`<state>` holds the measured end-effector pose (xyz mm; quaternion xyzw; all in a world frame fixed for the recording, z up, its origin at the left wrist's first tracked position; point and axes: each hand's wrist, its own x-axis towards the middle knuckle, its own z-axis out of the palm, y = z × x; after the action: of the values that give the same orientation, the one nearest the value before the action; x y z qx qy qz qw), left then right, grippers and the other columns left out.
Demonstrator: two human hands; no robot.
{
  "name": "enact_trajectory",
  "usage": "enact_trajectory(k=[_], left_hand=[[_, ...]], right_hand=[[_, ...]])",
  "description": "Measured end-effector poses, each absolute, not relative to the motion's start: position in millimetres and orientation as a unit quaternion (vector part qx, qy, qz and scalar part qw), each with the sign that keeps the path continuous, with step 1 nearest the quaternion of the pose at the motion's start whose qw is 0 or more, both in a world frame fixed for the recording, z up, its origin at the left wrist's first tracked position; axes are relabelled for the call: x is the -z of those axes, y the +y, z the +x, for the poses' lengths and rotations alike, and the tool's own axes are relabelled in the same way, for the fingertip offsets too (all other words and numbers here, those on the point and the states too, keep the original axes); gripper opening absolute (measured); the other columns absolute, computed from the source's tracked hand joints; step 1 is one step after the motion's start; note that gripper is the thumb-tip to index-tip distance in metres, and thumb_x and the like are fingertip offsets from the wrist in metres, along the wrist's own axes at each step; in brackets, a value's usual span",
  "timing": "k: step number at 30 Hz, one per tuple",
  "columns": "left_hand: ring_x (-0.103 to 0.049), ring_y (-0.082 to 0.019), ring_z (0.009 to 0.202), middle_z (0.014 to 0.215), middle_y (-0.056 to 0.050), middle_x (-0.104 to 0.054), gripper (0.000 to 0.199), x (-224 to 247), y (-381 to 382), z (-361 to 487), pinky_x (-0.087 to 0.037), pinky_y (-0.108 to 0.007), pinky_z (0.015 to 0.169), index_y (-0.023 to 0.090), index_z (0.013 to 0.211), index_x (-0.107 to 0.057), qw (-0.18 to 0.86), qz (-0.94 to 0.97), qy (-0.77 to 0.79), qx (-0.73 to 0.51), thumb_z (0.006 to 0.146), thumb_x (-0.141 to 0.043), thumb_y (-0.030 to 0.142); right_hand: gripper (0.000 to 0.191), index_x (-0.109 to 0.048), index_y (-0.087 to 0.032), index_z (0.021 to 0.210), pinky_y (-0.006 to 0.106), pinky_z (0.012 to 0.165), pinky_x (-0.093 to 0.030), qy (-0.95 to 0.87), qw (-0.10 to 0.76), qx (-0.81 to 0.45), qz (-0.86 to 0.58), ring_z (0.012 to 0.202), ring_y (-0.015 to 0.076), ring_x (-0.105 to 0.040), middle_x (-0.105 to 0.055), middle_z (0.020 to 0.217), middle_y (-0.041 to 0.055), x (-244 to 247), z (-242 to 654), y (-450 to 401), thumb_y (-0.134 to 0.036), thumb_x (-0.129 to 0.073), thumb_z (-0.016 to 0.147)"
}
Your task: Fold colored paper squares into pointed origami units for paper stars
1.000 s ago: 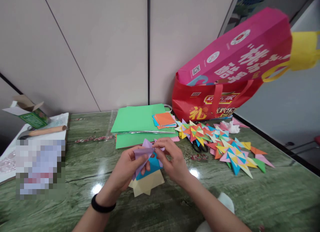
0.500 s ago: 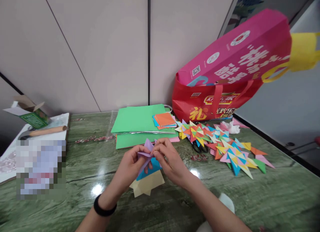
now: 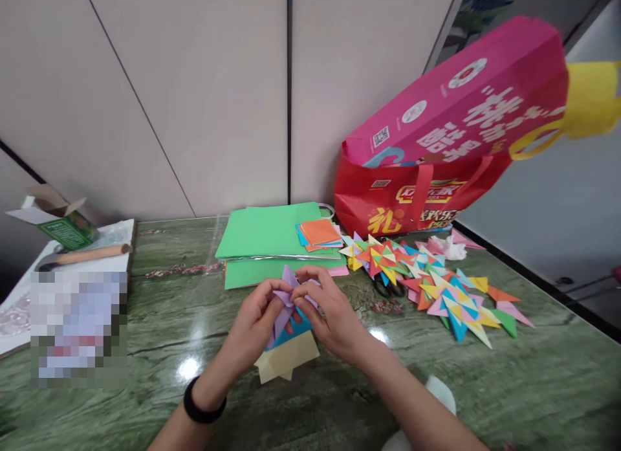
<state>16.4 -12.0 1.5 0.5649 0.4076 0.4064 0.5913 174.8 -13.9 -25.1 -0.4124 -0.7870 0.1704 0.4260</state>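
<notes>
The left hand (image 3: 253,321) and the right hand (image 3: 334,315) meet above the near-middle of the green marbled table (image 3: 169,328). Both pinch the purple paper (image 3: 283,315) between thumb and fingers; the fingertips of the two hands are close together at its folds. One pointed corner of the paper projects upward between the hands. The left wrist carries a black band (image 3: 204,402).

Beneath the purple paper lie blue paper (image 3: 292,331) and, on the near side, pale yellow paper (image 3: 287,357), both partly covered by the hands.

Left of the hands, a hammer (image 3: 92,253) with a wooden handle rests on a white board (image 3: 22,308). An open green box (image 3: 69,228) stands near the hammer head.

To the right, multicolored folded paper stars (image 3: 458,302) form a loose pile, with black-handled scissors (image 3: 388,287) partly under its left side.

Beyond the hands, green paper sheets (image 3: 266,231) lie stacked; small square sheets (image 3: 320,233), orange uppermost, rest on their right portion. A red bag (image 3: 373,195) stands behind the pile, with a pink bag (image 3: 514,82) slanting out of its top.
</notes>
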Motion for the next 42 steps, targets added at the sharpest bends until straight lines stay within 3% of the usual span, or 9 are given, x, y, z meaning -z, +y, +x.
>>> enact_trajectory(k=[5,9,12,16,19,25,31,37,42], left_hand=[[-0.061,-0.014,0.059,0.068,-0.001,-0.063,0.032,-0.7,-13.2,15.3,-0.046,-0.023,0.054,0.016,0.096,-0.054,0.578,0.569,0.41,-0.417,0.085,-0.045,0.044],[-0.059,-0.013,0.052,0.062,0.001,-0.062,0.024,-2.3,-12.8,16.3,-0.044,-0.023,0.05,0.016,0.089,-0.054,0.545,0.582,0.436,-0.418,0.08,-0.056,0.038],[-0.058,-0.012,0.048,0.057,0.002,-0.061,0.019,-4.1,-12.5,16.8,-0.043,-0.022,0.048,0.017,0.091,-0.051,0.534,0.572,0.45,-0.43,0.082,-0.052,0.034],[-0.058,-0.013,0.049,0.06,0.001,-0.065,0.027,-5.6,-12.2,17.4,-0.045,-0.024,0.05,0.017,0.104,-0.044,0.542,0.576,0.432,-0.433,0.082,-0.051,0.031],[-0.058,-0.013,0.049,0.06,0.001,-0.064,0.033,-5.7,-11.7,18.2,-0.047,-0.025,0.051,0.016,0.108,-0.041,0.55,0.576,0.43,-0.426,0.082,-0.053,0.031],[-0.058,-0.013,0.054,0.065,0.002,-0.06,0.026,-5.1,-11.8,19.1,-0.046,-0.023,0.047,0.017,0.093,-0.049,0.535,0.544,0.462,-0.452,0.074,-0.061,0.03],[-0.058,-0.013,0.056,0.067,0.001,-0.06,0.027,-4.1,-12.4,18.2,-0.047,-0.022,0.047,0.016,0.092,-0.055,0.51,0.558,0.476,-0.45,0.073,-0.062,0.033],[-0.056,-0.013,0.046,0.057,0.003,-0.057,0.028,-1.7,-10.6,18.0,-0.042,-0.021,0.037,0.014,0.091,-0.056,0.531,0.536,0.487,-0.44,0.075,-0.06,0.036],[-0.058,-0.014,0.047,0.06,0.002,-0.06,0.026,-1.0,-11.1,19.5,-0.045,-0.022,0.038,0.015,0.087,-0.055,0.541,0.516,0.482,-0.457,0.072,-0.064,0.036]], right_hand=[[0.013,-0.058,-0.02,0.089,0.037,0.082,-0.048,-0.791,0.419,-0.156,-0.418,0.099,0.0212,-0.054,-0.049,0.109,0.01,26.5,175.6,-13.2,-0.021,-0.045,0.089],[0.017,-0.057,-0.022,0.103,0.037,0.082,-0.049,-0.779,0.451,-0.184,-0.395,0.099,0.0207,-0.054,-0.048,0.112,0.01,29.6,173.6,-12.7,-0.023,-0.049,0.087],[0.031,-0.051,-0.024,0.113,0.032,0.078,-0.052,-0.724,0.511,-0.278,-0.372,0.097,0.0188,-0.056,-0.052,0.108,0.008,29.9,171.6,-12.0,-0.024,-0.057,0.082],[0.02,-0.057,-0.021,0.099,0.03,0.072,-0.052,-0.624,0.533,-0.418,-0.389,0.08,0.0151,-0.06,-0.061,0.094,0.0046,28.3,171.0,-9.7,-0.026,-0.059,0.08],[0.018,-0.06,-0.019,0.091,0.028,0.068,-0.051,-0.563,0.546,-0.479,-0.395,0.078,0.0151,-0.06,-0.063,0.086,0.0039,28.7,171.0,-7.2,-0.028,-0.064,0.075],[0.03,-0.061,-0.018,0.088,0.028,0.066,-0.05,-0.493,0.523,-0.584,-0.376,0.069,0.0136,-0.061,-0.064,0.075,0.0006,27.7,168.1,-6.7,-0.032,-0.073,0.065],[0.028,-0.062,-0.016,0.073,0.026,0.058,-0.051,-0.457,0.507,-0.615,-0.395,0.055,0.0107,-0.058,-0.062,0.066,-0.0021,24.1,167.9,-6.9,-0.034,-0.077,0.058],[0.032,-0.061,-0.016,0.07,0.025,0.055,-0.052,-0.405,0.51,-0.634,-0.417,0.051,0.0099,-0.059,-0.061,0.06,-0.0038,25.8,169.3,-5.4,-0.033,-0.08,0.052],[0.032,-0.061,-0.015,0.071,0.026,0.058,-0.053,-0.424,0.485,-0.645,-0.412,0.054,0.0115,-0.061,-0.064,0.063,-0.0005,27.5,168.3,-5.8,-0.037,-0.077,0.057]])
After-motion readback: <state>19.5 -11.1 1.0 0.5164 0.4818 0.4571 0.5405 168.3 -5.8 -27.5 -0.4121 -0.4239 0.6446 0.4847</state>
